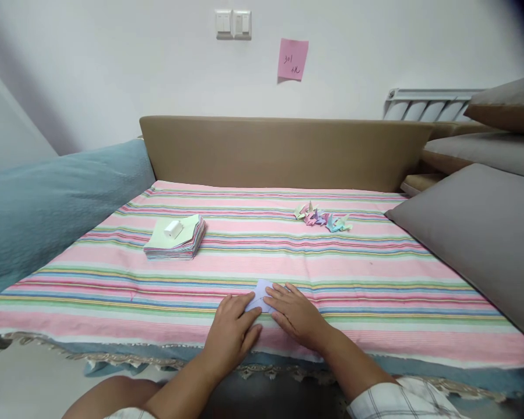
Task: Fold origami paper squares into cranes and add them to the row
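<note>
A small piece of pale purple paper, apparently folded, lies on the striped cloth close to the front edge of the seat. My left hand rests at its left side, fingertips on its left and lower edges, thumb and fingers apart. From the right, my right hand lies palm down with its fingers stretched over the paper's right part. Both hands press the sheet against the cloth; neither is seen gripping it. Fingers cover parts of the paper's outline. Folded paper cranes in several colours sit in a row farther back on the right.
A stack of coloured paper with a small white block on top stands back left. The striped cloth covers the seat. Grey cushions line the right, a blue-covered armrest the left, and a brown backrest the rear.
</note>
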Tool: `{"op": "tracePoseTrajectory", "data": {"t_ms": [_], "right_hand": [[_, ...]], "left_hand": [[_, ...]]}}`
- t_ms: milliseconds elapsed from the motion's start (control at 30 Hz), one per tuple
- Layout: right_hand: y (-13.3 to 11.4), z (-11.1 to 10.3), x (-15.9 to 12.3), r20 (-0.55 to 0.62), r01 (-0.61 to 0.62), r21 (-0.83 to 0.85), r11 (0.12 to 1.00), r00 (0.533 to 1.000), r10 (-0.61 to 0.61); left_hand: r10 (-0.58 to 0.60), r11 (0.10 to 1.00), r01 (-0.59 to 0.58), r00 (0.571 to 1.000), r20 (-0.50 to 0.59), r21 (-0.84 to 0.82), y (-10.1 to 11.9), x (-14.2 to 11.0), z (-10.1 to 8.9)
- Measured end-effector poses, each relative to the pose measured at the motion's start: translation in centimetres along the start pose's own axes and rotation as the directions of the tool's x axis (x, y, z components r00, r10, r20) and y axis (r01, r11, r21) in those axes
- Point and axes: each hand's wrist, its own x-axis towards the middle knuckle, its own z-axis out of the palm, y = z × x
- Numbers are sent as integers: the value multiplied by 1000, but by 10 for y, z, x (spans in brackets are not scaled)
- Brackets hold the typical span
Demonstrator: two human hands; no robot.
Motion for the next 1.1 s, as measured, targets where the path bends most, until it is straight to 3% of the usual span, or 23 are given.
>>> {"op": "tracePoseTrajectory", "data": {"t_ms": [200, 333, 500, 800, 1100], "right_hand": [[-2, 4, 2, -70, 0, -25, 1000, 998, -2], [-1, 12, 3, -162, 27, -106, 994, 986, -44], [-3, 24, 8, -322, -42, -221, 974, 946, -32], [-5, 25, 6, -296, -22, -276, 961, 953, -63], [-6, 26, 5, -291, -50, -249, 967, 956, -25]], "left_hand": [[-140, 987, 134, 988, -59, -91, -12, 1, -5], [-108, 993, 102, 990, -88, -64, -21, 7, -3], [-70, 998, 69, 989, -133, -9, -27, 17, -1], [23, 1000, -21, 990, -138, 22, -28, 6, -2], [19, 998, -11, 990, -138, 55, -29, 1, -4]]}}
